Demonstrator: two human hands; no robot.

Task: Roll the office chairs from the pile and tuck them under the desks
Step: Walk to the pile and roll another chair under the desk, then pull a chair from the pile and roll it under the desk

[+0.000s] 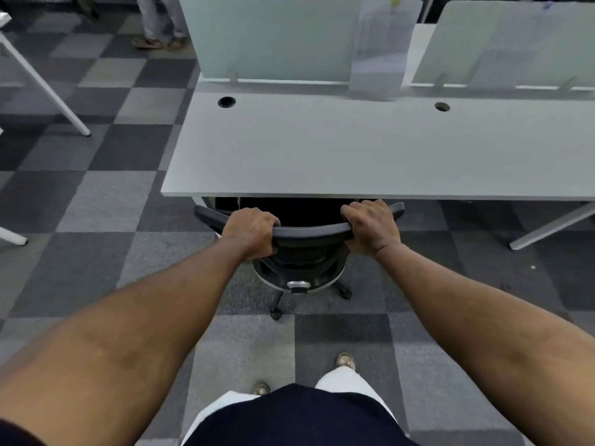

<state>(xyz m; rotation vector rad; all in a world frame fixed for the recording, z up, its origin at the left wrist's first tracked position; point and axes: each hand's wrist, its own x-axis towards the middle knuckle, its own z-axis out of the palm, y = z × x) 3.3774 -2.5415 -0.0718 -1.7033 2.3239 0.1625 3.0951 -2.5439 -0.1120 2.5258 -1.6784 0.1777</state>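
Head view, left hand (251, 231), right hand (373, 226) clutching chair (312, 232)

black chair (309, 233) against a pale grey-white desk (354, 149). carpet (106, 201) is a grey and charcoal checkerboard. frosted pale green divider panels (270, 37) behind.

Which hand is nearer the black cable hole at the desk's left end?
Left. The left hand grips the chair backrest nearly in line with the cable hole; the right hand grips it farther to the right.
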